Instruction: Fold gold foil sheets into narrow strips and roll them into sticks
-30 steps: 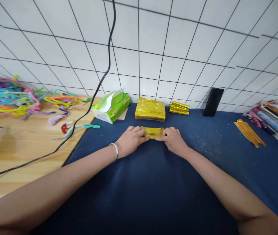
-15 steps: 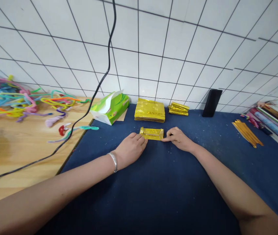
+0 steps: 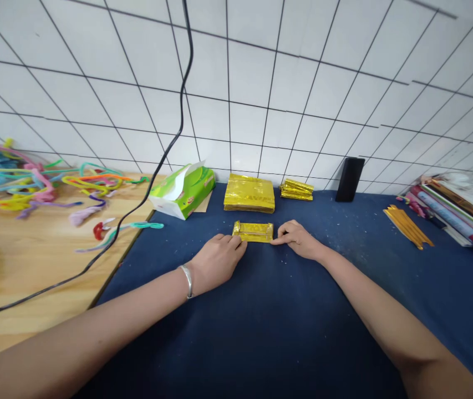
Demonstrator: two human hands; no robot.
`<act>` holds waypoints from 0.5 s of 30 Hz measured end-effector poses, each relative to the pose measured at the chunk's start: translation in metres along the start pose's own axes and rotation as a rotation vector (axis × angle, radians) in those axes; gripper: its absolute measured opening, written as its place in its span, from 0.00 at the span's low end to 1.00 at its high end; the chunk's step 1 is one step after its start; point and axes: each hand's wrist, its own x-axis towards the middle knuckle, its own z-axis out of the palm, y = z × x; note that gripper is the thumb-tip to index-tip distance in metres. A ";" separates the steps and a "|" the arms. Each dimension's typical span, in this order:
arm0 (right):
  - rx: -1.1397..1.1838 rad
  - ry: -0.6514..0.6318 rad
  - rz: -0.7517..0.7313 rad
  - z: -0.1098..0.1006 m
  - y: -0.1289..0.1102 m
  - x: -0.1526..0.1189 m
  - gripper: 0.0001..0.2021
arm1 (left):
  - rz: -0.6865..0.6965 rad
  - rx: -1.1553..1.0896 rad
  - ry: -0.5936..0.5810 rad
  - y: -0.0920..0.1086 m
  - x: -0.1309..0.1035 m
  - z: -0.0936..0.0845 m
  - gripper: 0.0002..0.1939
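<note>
Fingers of a left hand (image 3: 218,259) and a right hand (image 3: 300,240), slightly curled, touch opposite ends of a folded rectangular gold foil paper (image 3: 254,232) on dark blue cloth (image 3: 261,321). Whether either hand pinches it cannot be told. Behind it sits a thick stack of shiny gold paper (image 3: 249,193)

Pipe cleaners (image 3: 7,177) cut off at left edge, partly blurred.

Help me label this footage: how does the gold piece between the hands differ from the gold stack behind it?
The gold stack is thick and layered; the gold piece is low and narrow. The left hand touches the gold piece; neither hand touches the gold stack. Both are shiny and lie on the dark blue surface.
</note>
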 end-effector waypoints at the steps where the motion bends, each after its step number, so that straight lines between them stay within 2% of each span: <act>1: -0.008 0.002 0.009 0.001 -0.004 0.000 0.21 | -0.006 -0.005 0.005 -0.002 0.000 0.001 0.18; 9: -0.015 0.055 0.043 0.010 -0.048 0.005 0.18 | -0.028 -0.109 0.046 -0.031 0.003 0.011 0.22; 15: 0.124 0.165 0.047 0.002 -0.045 0.000 0.18 | -0.003 -0.151 0.033 -0.037 0.004 0.013 0.22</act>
